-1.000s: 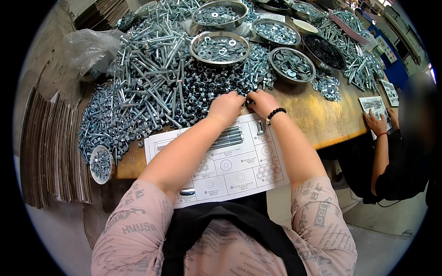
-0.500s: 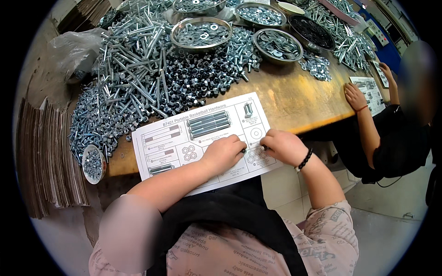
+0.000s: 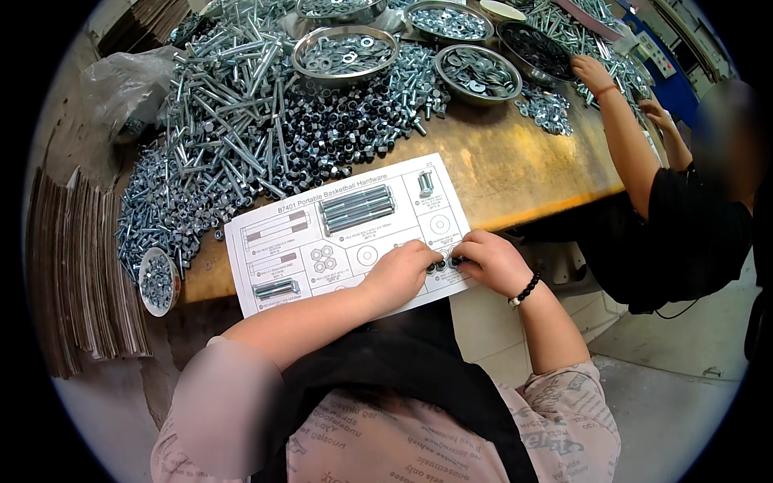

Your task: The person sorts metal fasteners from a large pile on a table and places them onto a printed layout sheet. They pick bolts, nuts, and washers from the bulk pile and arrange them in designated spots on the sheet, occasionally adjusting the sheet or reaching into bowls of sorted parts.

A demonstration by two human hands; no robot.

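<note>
A printed hardware sheet (image 3: 306,241) with outlines of parts lies at the table's near edge. My left hand (image 3: 394,278) rests on its lower right part, thumb and fingers pinched on a dark-centred lock nut (image 3: 440,264). Close beside it, my right hand (image 3: 498,262) pinches another such nut, mostly hidden by the fingertips. Both nuts are over the drawn ring of hexagons, partly covered by my hands. Long bolts (image 3: 358,211) lie side by side on the sheet. Shorter bolts (image 3: 275,288) are at its lower left, and a small bolt group (image 3: 425,183) sits at the upper right.
Behind the sheet are heaps of lock nuts (image 3: 346,121) and long bolts (image 3: 217,105). Metal bowls of washers (image 3: 479,74) stand farther back. A small bowl (image 3: 159,282) sits at the left table edge, near stacked cardboard (image 3: 80,274). A co-worker's arm (image 3: 624,121) reaches over from the right.
My hands have come closer together over the drawn hexagons, and the nuts show more clearly. The co-worker's hand has moved from a sheet to the bowl of black pieces.
</note>
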